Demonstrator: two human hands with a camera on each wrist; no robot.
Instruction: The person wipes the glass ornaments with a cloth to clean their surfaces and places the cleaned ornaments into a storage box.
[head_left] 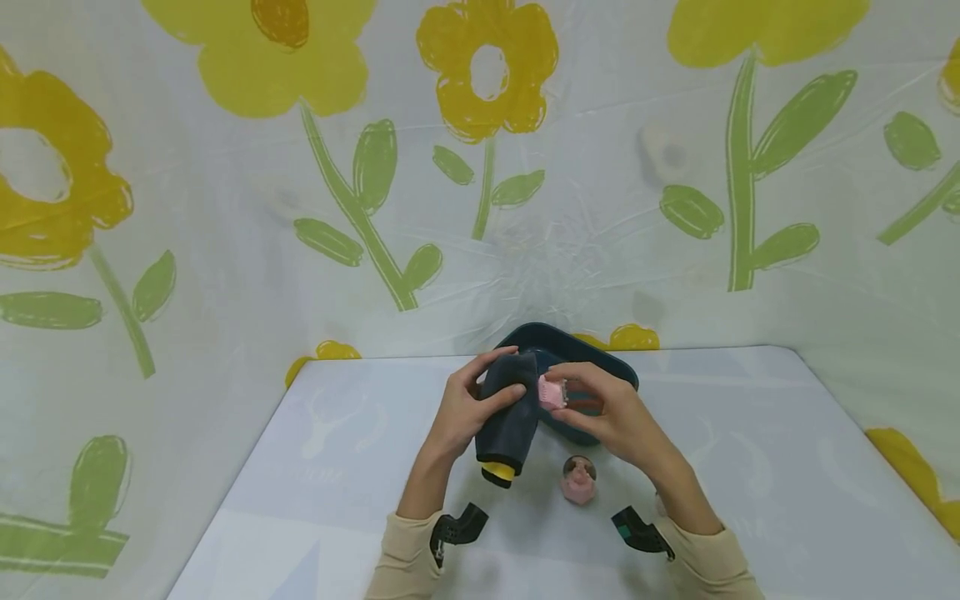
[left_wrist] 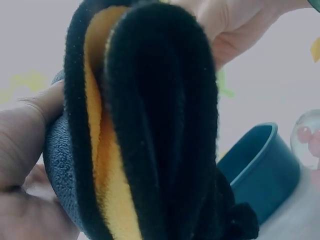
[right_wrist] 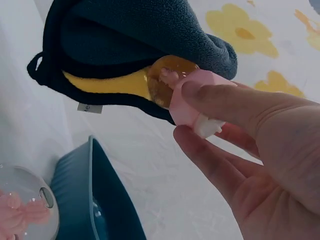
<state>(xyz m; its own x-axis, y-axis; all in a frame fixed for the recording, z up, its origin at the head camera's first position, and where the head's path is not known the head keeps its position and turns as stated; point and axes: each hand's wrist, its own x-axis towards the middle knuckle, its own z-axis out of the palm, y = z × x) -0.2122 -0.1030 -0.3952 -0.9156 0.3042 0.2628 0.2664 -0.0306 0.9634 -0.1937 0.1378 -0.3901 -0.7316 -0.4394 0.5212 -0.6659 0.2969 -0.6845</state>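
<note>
My left hand [head_left: 467,408] grips a folded towel [head_left: 508,417], dark blue-grey outside and yellow inside, with the thumb across its front. Between thumb and fingers, my right hand [head_left: 617,412] pinches a small snow globe by its pink faceted base [right_wrist: 192,100]. The globe's clear dome [right_wrist: 162,82], with a pink figure inside, sits within the towel's fold against the yellow side. In the left wrist view the towel's black-edged layers [left_wrist: 160,100] hide that globe. A second snow globe [head_left: 578,480] with a pink base stands on the table below the hands.
Behind the hands stands a dark teal plastic basin [head_left: 626,367], partly covered by them in the head view. The white table [head_left: 360,433] ends at a flower-printed curtain [head_left: 570,183] at the back. Wrist cameras [head_left: 461,525] are strapped over both sleeves.
</note>
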